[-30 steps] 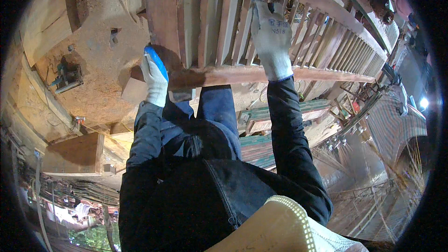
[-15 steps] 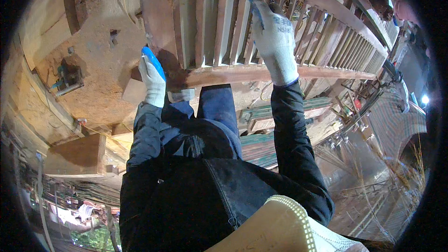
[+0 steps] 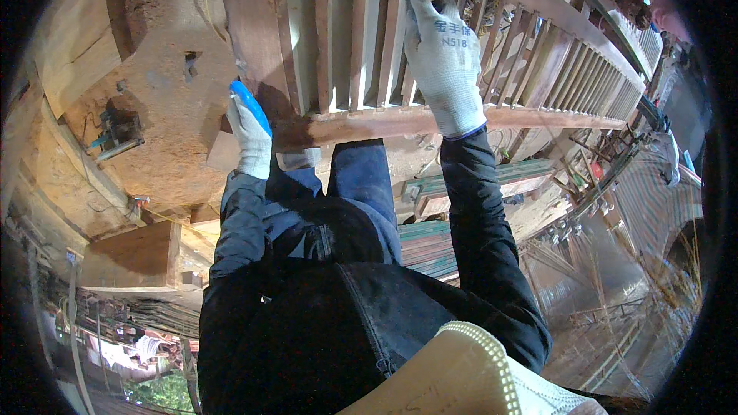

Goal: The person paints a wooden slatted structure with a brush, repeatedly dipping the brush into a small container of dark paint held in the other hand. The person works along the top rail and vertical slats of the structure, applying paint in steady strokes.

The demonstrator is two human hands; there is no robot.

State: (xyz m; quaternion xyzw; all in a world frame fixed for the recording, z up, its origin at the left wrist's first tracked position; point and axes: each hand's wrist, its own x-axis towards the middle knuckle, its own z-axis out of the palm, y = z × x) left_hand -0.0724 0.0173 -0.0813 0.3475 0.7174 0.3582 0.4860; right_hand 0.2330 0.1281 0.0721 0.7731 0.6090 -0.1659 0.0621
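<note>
A long reddish-brown slatted wooden frame (image 3: 369, 126) runs from upper centre to the right, with upright slats between two rails. My left hand (image 3: 250, 129), in a white glove with a blue palm, is beside the frame's left end. Its fingers are stretched out and hold nothing I can see. My right hand (image 3: 444, 61), gloved alike, is over the slats. One digit reaches out to the upper left, apart from the others, which bend away and are partly hidden. Whether it touches a slat I cannot tell.
A plywood box (image 3: 127, 255) stands at lower left, and a small dark power tool (image 3: 119, 138) sits on the wooden surface above it. Green-edged boards (image 3: 430, 244) lie stacked beyond my legs. At right hangs a striped sheet (image 3: 653, 192).
The view has shifted slightly. Over the slats, my right hand sits a little further left and has turned slightly, showing more of its back. My left hand keeps nearly the same pose.
</note>
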